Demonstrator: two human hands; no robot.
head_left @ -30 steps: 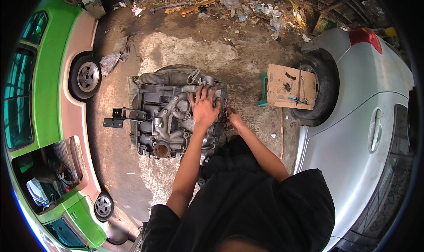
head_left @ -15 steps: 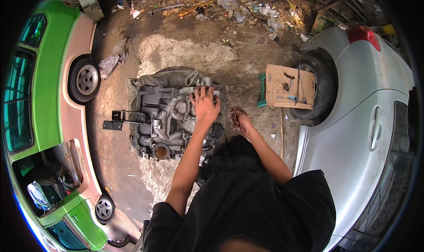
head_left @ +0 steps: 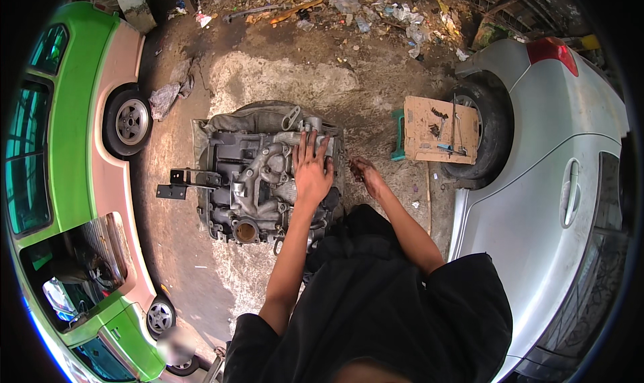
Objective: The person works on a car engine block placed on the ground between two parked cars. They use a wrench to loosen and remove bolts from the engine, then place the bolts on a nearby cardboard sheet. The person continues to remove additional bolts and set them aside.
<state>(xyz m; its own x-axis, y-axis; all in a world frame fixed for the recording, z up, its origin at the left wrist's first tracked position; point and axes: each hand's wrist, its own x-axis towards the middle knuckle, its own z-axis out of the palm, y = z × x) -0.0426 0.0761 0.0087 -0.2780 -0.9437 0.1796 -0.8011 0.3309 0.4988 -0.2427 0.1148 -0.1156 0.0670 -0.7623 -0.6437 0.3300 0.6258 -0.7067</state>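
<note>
Flat and unclenched, the left hand [head_left: 312,172] presses palm-down with fingers spread on the grey engine block [head_left: 258,182], which lies on the dirt ground between a green car [head_left: 74,182] and a silver car [head_left: 557,202]. Just right of the block, the right hand [head_left: 365,175] hangs; whether it grasps anything is unclear. A cardboard sheet [head_left: 439,131] with tools lies nearby.

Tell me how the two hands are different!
The left hand lies flat with fingers spread on top of the grey engine block; the right hand is curled, off the block's right side, above the dirt ground. The left hand is plainly empty, while whether the right hand holds anything cannot be told. Both are bare and reach forward from black sleeves.
</note>
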